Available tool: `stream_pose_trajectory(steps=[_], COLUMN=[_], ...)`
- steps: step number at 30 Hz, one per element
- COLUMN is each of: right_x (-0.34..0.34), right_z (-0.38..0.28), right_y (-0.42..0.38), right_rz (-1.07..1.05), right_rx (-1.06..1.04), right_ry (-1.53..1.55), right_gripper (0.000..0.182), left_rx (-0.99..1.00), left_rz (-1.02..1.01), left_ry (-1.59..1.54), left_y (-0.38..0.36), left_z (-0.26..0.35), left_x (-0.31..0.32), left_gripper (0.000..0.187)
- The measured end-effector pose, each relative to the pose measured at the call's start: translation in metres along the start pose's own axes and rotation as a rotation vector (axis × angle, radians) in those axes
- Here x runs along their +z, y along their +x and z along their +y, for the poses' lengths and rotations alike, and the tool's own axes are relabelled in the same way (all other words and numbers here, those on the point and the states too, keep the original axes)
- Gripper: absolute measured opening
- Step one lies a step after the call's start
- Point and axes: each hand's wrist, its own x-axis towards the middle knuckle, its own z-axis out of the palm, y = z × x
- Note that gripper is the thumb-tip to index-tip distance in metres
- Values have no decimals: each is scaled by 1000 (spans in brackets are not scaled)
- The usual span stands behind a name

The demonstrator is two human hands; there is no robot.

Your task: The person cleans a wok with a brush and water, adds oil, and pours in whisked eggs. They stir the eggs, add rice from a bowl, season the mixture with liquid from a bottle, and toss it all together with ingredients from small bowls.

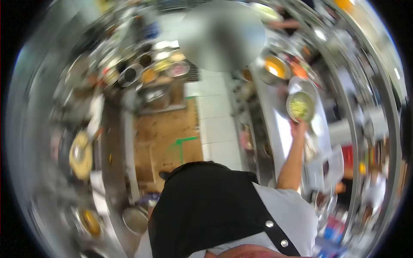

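My right hand (298, 126) is closed on the near rim of a round metal bowl (311, 112) over the steel counter at the right. Pale green chopped food (299, 108) lies in that bowl. Just beyond it is another light-coloured bowl (300, 84), partly hidden behind the held one. A pot with orange content (275, 67) stands further back to the left of these bowls. My left hand is not visible; the left arm drops out of sight beside the black apron (206, 206). Motion blurs much of the picture.
A large round metal disc (221, 36) covers the top middle. Cardboard (165, 146) lies on the tiled floor. Left of it, several containers and a metal pot (157, 98) crowd together. A clear plastic bin (327, 167) stands right of my forearm. Another person's arm (286, 24) shows at the upper right.
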Motion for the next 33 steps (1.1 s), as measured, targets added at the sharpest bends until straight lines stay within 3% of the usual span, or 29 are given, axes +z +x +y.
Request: stream_pose_trajectory(steps=[3,4,5,6,9,11,13,15,17,19,20,23,24,26,27,29,31,32,33], right_x=[202,270,334,417,567,631,686,716,750,778,790,794,785,763,744,744,757,761,764], right_z=[-55,-55,-50,-43,21,105,198,247,291,308,317,367,386,437,441,436,420,416,403], right_y=[-22,-29,-35,-124,-258,-326,-428,-543,-621,-677,-691,-715,-719,-711,-718,-719,-716,-703,-684], right_rz=[-121,-211,-165,-271,-316,-520,-899,-1257,-1326,-1260,-1237,-1172,-1298,-1889,-2058,-1975,-1695,-1598,-1566], right_rx=[-41,-153,-172,-458,-612,-1011,-1174,-1124,-1159,-1055,-1081,-1192,-1148,-1332,-1599,-1346,-1091,-1015,-826], right_ry=[-196,-187,-203,-208,-271,-466,-494,-613,-594,-450,-403,-373,-589,-941,-1017,-880,-968,-791,-777], right_gripper=[35,35,37,43,57,68,75,82,81,79,81,79,78,72,69,71,75,80,83], left_rx=[-92,-132,-177,-223,-371,-458,-485,-510,-531,-601,-407,-442,-434,-513,-550,-523,-393,-463,-200], left_rz=[20,28,35,46,59,57,88,113,185,181,268,291,307,259,233,183,128,112,221], left_ry=[-26,-50,-82,-132,-309,-420,-502,-574,-769,-794,-625,-818,-844,-742,-686,-512,-278,-395,-97], left_y=[-11,-16,-19,-21,-31,-31,-27,-31,-17,-31,-26,-36,-40,-42,-42,-36,-30,-16,-11], left_z=[-68,-88,-101,-113,-130,-135,-144,-154,-188,-195,-218,-239,-244,-246,-246,-241,-233,-239,-233], left_x=[13,21,24,31,41,52,51,58,79,57,74,66,62,49,44,33,24,33,33], left_gripper=[52,53,54,55,56,53,51,50,47,46,42,37,35,36,36,35,34,33,33])
